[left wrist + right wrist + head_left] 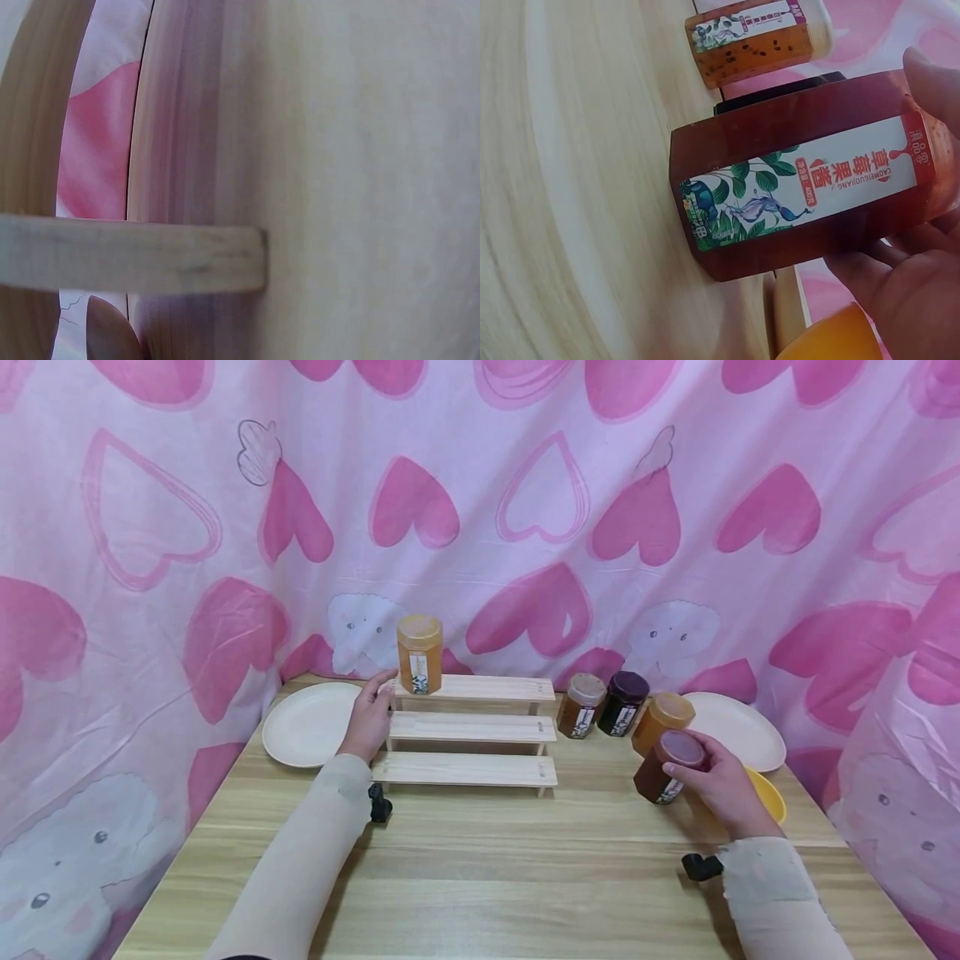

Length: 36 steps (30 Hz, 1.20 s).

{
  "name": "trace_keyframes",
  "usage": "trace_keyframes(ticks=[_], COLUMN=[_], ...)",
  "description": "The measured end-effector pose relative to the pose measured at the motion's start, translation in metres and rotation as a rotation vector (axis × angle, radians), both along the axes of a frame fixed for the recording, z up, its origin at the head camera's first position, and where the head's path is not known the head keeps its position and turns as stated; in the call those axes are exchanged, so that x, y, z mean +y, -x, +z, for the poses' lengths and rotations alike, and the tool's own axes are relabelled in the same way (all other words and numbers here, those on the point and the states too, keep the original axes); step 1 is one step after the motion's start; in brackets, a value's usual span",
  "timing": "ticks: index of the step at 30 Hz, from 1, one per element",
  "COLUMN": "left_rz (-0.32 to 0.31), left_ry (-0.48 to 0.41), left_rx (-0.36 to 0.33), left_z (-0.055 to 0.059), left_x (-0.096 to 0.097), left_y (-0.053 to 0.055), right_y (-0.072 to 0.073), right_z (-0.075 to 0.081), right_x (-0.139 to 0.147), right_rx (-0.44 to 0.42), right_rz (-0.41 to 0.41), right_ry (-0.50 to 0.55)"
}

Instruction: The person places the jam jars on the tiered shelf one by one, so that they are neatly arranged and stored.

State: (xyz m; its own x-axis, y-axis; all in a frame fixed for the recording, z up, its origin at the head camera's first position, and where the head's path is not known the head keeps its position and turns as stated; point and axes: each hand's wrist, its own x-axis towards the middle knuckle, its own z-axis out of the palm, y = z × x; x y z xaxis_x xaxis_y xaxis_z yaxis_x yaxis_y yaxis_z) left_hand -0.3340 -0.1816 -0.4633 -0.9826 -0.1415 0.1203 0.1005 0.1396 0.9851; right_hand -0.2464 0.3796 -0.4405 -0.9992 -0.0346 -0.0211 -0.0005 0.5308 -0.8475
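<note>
My right hand [723, 785] grips a dark red strawberry jam jar [658, 781] near its lid, thumb on one side. In the right wrist view, the jar [802, 176] shows a white label with leaves and a bird, its base close over the table. My left hand [369, 718] is at the left end of the wooden three-step rack [487, 687], fingertips right by the top step. A honey-coloured jar [420, 656] stands on that step, just beyond those fingers. In the left wrist view, a fingertip [111, 334] shows beside the rack's wood [360, 180].
An amber jar with dark seeds [581, 706], a dark purple jar [622, 703] and an orange-yellow jar [662, 723] stand right of the rack. White plates lie at left [307, 727] and right [738, 731]. A yellow bowl [768, 797] is partly behind my right hand. Heart-patterned curtain [532, 510] encloses the table.
</note>
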Motion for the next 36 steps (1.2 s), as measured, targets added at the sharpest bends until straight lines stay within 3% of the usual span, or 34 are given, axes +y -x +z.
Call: trace_keyframes(ticks=[6,13,27,32,36], left_rz=[-0.003,-0.015,-0.014,-0.019,-0.021], left_ry=[0.000,0.003,-0.003,-0.001,0.004], left_rx=[0.006,0.007,-0.002,-0.007,-0.013], left_z=[0.001,-0.001,0.001,0.000,-0.001], left_x=[0.001,0.001,0.000,-0.001,-0.002], left_y=[-0.001,0.002,0.001,0.001,0.001], right_y=[-0.002,-0.007,-0.016,-0.012,-0.007], right_z=[-0.001,0.001,0.040,0.053,0.064], right_x=[-0.004,-0.013,-0.070,-0.090,-0.106], right_rx=[0.057,0.027,0.137,0.180,0.179], right_rz=[-0.027,-0.049,-0.003,0.029,0.032], right_ry=[0.004,0.023,0.305,0.347,0.322])
